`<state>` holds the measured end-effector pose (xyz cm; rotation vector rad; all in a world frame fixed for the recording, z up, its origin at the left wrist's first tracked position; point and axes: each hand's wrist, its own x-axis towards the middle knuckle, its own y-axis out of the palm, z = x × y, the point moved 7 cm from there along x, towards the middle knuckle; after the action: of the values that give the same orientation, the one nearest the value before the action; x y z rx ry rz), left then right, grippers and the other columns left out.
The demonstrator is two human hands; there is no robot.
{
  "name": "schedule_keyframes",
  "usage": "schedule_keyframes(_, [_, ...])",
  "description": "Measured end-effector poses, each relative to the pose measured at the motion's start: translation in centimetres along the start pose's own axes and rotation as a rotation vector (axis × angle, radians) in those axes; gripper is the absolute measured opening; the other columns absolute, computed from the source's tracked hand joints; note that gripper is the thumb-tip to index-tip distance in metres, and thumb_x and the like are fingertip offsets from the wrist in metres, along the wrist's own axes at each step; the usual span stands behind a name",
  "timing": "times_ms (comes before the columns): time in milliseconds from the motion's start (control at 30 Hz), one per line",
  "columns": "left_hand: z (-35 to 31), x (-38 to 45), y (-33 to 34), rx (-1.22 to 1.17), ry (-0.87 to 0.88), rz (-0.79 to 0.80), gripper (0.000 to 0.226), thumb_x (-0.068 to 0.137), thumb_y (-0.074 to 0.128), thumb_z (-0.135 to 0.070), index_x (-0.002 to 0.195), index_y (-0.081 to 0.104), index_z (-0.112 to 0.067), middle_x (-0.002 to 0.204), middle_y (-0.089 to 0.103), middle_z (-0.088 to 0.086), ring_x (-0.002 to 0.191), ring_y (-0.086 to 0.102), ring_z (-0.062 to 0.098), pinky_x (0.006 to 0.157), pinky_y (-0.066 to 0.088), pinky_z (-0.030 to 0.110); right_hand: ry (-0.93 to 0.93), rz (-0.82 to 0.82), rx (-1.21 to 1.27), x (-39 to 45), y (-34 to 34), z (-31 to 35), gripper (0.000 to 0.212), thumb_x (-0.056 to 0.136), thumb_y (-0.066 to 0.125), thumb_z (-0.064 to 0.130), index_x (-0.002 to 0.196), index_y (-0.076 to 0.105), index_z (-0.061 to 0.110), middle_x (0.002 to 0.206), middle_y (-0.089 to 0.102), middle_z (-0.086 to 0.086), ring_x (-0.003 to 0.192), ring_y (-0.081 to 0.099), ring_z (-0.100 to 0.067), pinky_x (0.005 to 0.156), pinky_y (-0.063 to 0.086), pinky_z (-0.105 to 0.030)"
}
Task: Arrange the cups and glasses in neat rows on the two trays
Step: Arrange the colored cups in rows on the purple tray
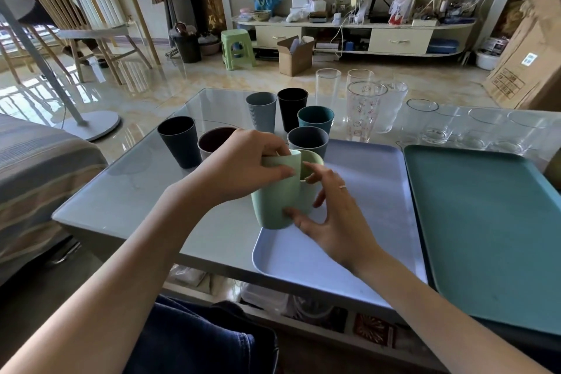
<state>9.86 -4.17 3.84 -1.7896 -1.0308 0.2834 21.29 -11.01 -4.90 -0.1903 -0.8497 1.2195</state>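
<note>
Left of your fingers: dark cups (177, 143) on the desk (127, 191). Your left hand (243, 167) pinches the rim of the mint cups (279, 200), right hand (331, 218) clasps their base, over the lilac tray (373, 191). Grey cup (308, 140) crowds just behind. Right of them: teal tray (485, 222), glasses (365, 109) beyond.

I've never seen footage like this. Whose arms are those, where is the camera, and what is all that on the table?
No machine here: a person wears a camera on the head, looking down at their own bare hands. The left hand grips the rim of a pale green cup, while the right hand steadies it; a second green cup seems nested with it. They sit at the edge of a lilac tray, beside a bare teal tray. On the glass table behind stand dark plastic cups and clear glasses, waiting to be arranged.
</note>
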Motion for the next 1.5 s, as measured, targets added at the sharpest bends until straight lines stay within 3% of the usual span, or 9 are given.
schedule_keyframes(167, [-0.3, -0.4, 2.7, -0.074, 0.014, 0.268, 0.018, 0.069, 0.080, -0.022, 0.069, 0.064, -0.028, 0.064, 0.062, -0.009, 0.061, 0.053, 0.004, 0.062, 0.046, 0.020, 0.225, 0.119, 0.195, -0.9, 1.9, -1.5, 0.079, 0.067, 0.080, 0.042, 0.131, 0.033, 0.036, 0.112, 0.055, 0.013, 0.098, 0.050, -0.002, 0.082, 0.044, -0.022])
schedule_keyframes(367, [0.1, -1.6, 6.3, -0.003, -0.016, 0.605, 0.025, 0.070, 0.081, -0.021, 0.064, 0.060, -0.034, 0.065, 0.062, -0.016, 0.063, 0.057, 0.003, 0.069, 0.052, 0.021, 0.201, 0.176, 0.192, -2.5, 2.6, -2.0, 0.099, 0.065, 0.084, 0.025, 0.143, 0.023, 0.034, 0.123, 0.050, 0.018, 0.104, 0.048, 0.008, 0.079, 0.040, -0.002])
schedule_keyframes(733, [0.0, -1.6, 6.9, 0.004, -0.027, 0.674, 0.019, 0.077, 0.075, -0.022, 0.095, 0.073, -0.016, 0.079, 0.067, -0.009, 0.068, 0.056, 0.002, 0.079, 0.050, 0.023, 0.205, 0.155, 0.253, -3.7, 3.2, -3.2, 0.087, 0.072, 0.075, 0.035, 0.138, 0.020, 0.040, 0.132, 0.043, 0.013, 0.112, 0.046, 0.002, 0.087, 0.040, -0.007])
schedule_keyframes(900, [1.8, -0.4, 4.0, -0.286, -0.137, 0.525, 0.015, 0.086, 0.065, -0.017, 0.092, 0.075, -0.008, 0.082, 0.075, 0.000, 0.074, 0.067, 0.007, 0.080, 0.054, 0.025, 0.139, -0.019, 0.243, -2.8, 0.0, -2.8, 0.053, 0.079, 0.048, 0.053, 0.128, 0.029, 0.045, 0.118, 0.043, 0.019, 0.102, 0.047, -0.001, 0.080, 0.037, -0.006])
schedule_keyframes(1100, [7.1, 1.6, -1.4, -0.414, -0.359, 0.010, 0.008, 0.085, 0.066, -0.014, 0.079, 0.071, -0.016, 0.070, 0.073, -0.001, 0.059, 0.065, 0.009, 0.068, 0.055, 0.025, 0.039, -0.118, 0.219, 2.9, -3.0, -1.0, 0.025, 0.083, 0.052, 0.028, 0.106, 0.055, 0.018, 0.083, 0.057, 0.001, 0.074, 0.050, -0.006, 0.065, 0.038, -0.010])
schedule_keyframes(1200, [10.8, 2.4, -4.8, -0.182, -0.421, -0.285, 0.010, 0.083, 0.066, -0.010, 0.080, 0.071, -0.018, 0.083, 0.071, 0.004, 0.075, 0.062, 0.015, 0.078, 0.051, 0.031, -0.033, -0.114, 0.095, 7.7, -3.2, -0.1, 0.015, 0.083, 0.052, 0.017, 0.096, 0.059, 0.014, 0.079, 0.059, -0.003, 0.074, 0.054, -0.014, 0.067, 0.043, -0.019])
schedule_keyframes(1300, [14.4, 1.7, -7.3, 0.084, -0.561, -0.488, 0.029, 0.083, 0.055, -0.002, 0.099, 0.071, -0.020, 0.110, 0.068, 0.007, 0.103, 0.058, 0.024, 0.089, 0.046, 0.036, -0.109, -0.108, -0.053, 13.5, -2.1, 0.0, 0.015, 0.085, 0.050, 0.017, 0.095, 0.060, 0.010, 0.079, 0.060, -0.006, 0.076, 0.056, -0.021, 0.070, 0.051, -0.037])
schedule_keyframes(1400, [17.9, 1.4, -6.5, 0.291, -0.662, -0.381, 0.052, 0.077, 0.049, 0.007, 0.119, 0.062, -0.021, 0.128, 0.057, 0.014, 0.125, 0.042, 0.033, 0.107, 0.029, 0.055, -0.029, 0.002, -0.282, 19.6, 0.5, -1.5, 0.023, 0.091, 0.048, 0.025, 0.111, 0.054, 0.016, 0.101, 0.061, -0.011, 0.096, 0.055, -0.029, 0.084, 0.048, -0.042])
schedule_keyframes(1500, [20.5, 1.6, -4.2, 0.358, -0.661, -0.257, 0.055, 0.077, 0.051, 0.005, 0.125, 0.055, -0.020, 0.134, 0.053, 0.008, 0.132, 0.036, 0.028, 0.112, 0.016, 0.060, 0.131, 0.284, -0.611, 24.0, 4.1, -4.7, 0.040, 0.091, 0.045, 0.026, 0.131, 0.041, 0.032, 0.128, 0.049, -0.016, 0.118, 0.044, -0.036, 0.095, 0.036, -0.044])
